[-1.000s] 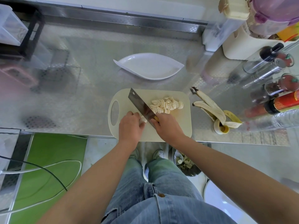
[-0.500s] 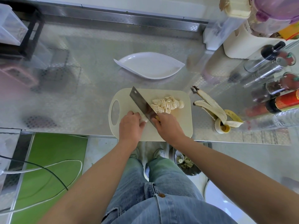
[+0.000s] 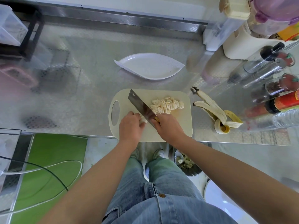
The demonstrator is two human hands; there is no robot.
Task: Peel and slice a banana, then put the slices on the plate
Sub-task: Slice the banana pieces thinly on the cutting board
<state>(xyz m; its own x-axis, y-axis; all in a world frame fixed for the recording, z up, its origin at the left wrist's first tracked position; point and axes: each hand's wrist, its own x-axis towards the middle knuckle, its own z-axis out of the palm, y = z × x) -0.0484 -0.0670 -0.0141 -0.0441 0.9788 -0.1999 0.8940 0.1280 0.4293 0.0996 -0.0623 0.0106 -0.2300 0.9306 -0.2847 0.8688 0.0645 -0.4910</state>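
Observation:
A beige cutting board lies at the counter's front edge. On it sits a heap of banana slices. My right hand grips the handle of a cleaver, whose blade slants across the board to the left of the heap. My left hand holds a short uncut stub of banana against the blade. The white leaf-shaped plate stands behind the board with nothing on it.
The banana peel lies right of the board. Bottles and spice jars crowd the right side, with containers at the back right. A bin with scraps stands on the floor below the counter edge.
The cleaver blade has shifted slightly between cuts; both hands stay at the same spot on the board. The slice heap looks unchanged.

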